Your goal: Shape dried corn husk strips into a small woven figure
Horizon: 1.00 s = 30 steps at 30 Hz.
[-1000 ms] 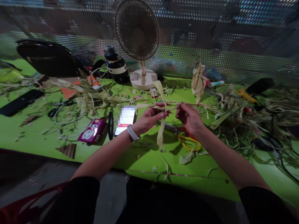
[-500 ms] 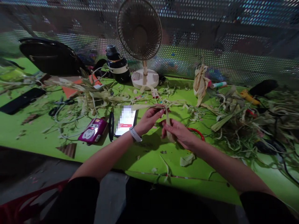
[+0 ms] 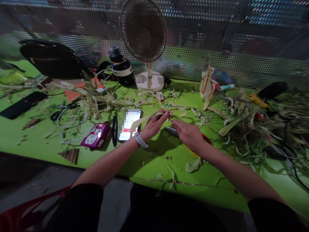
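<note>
My left hand [image 3: 154, 125], with a white wristband, is closed in a pinch on a pale corn husk [image 3: 137, 123]. The husk's long loose end trails left over the lit phone [image 3: 124, 137]. My right hand [image 3: 188, 132] has its fingers pinched together at the husk's other end, close to my left fingertips. What exactly lies between those right fingers is mostly hidden. Under my right hand a pair of scissors [image 3: 171, 130] lies on the green table [image 3: 154, 167], its blades pointing left, with red and yellow handles partly covered.
A fan [image 3: 149, 81] and a dark bottle [image 3: 122, 69] stand at the back. Husk scraps [image 3: 243, 129] pile up on the right, near a bundled husk figure [image 3: 207, 85]. On the left are a purple power socket [image 3: 96, 135], black scissors [image 3: 56, 115] and a black bag [image 3: 53, 61].
My right hand has moved up to my left fingertips; the husk strip that hung down between my hands no longer shows there. The husk's left end now droops over the phone, and the scissor blades show.
</note>
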Motion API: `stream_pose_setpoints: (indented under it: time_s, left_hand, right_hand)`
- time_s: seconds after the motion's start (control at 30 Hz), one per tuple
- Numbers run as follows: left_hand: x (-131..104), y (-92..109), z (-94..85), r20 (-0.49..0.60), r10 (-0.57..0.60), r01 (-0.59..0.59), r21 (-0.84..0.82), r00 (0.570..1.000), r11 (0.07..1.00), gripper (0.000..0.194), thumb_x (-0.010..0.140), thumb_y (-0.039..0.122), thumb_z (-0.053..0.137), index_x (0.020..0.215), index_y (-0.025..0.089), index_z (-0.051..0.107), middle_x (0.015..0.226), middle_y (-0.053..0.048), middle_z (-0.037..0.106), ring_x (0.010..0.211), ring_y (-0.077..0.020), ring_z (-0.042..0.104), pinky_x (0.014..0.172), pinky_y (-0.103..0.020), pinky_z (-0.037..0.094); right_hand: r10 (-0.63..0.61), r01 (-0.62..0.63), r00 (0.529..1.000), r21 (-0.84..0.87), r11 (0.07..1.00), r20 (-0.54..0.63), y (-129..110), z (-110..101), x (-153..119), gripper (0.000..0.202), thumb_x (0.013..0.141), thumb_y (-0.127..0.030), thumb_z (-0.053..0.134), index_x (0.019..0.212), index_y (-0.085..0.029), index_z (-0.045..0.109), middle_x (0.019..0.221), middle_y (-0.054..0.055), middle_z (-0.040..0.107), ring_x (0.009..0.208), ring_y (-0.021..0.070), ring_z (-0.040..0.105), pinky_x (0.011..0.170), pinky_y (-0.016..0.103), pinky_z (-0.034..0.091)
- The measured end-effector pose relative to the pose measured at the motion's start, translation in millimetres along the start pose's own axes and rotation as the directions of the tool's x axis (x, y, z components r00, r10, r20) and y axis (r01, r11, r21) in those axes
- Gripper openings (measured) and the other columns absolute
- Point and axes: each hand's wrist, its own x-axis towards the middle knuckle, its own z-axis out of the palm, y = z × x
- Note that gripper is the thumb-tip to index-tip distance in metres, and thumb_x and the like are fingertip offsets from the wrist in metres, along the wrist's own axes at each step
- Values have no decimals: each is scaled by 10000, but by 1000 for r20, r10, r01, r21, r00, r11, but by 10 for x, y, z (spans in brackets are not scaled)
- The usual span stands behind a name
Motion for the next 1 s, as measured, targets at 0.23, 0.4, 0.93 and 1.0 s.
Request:
stream_pose_setpoints:
  time_s: [0.23, 0.4, 0.93, 1.0]
  left_hand:
    - [39, -77, -34, 107, -119, 135, -152, 987, 979, 366, 812, 543, 607, 751, 184, 571, 635, 31, 479, 568, -90, 383, 571, -241, 316]
    - [80, -9, -132, 97, -82, 78, 38, 992, 996, 312, 834, 470, 609, 729, 177, 632, 598, 21, 485, 577, -101, 419, 575, -247, 321]
    - [82, -13, -176, 335, -199, 244, -99, 921, 965, 294, 745, 443, 709, 750, 152, 675, 680, -21, 622, 610, -111, 550, 565, -227, 431]
    - [91, -61, -140, 272, -225, 285, -204, 936, 937, 340, 743, 478, 705, 756, 140, 673, 700, -35, 630, 626, -115, 565, 585, -237, 444]
  right_hand:
    - [-170, 188, 981, -254, 949, 91, 29, -57, 33, 373, 994, -366, 345, 1104, -203, 663, 901, 79, 718, 708, 176, 621, 579, 281, 389]
    - [-242, 250, 967, -430, 867, 75, -32, -174, 57, 354, 989, -332, 372, 1056, -169, 679, 796, 91, 652, 654, 162, 547, 605, 300, 366]
    - [-181, 151, 979, 258, 954, 98, -15, -270, 147, 183, 903, -300, 571, 850, -198, 715, 807, 38, 668, 723, 138, 609, 651, 279, 471]
    - [-180, 171, 983, 214, 962, 27, -16, -233, 137, 197, 913, -296, 550, 872, -202, 718, 808, 43, 678, 733, 147, 616, 658, 286, 477]
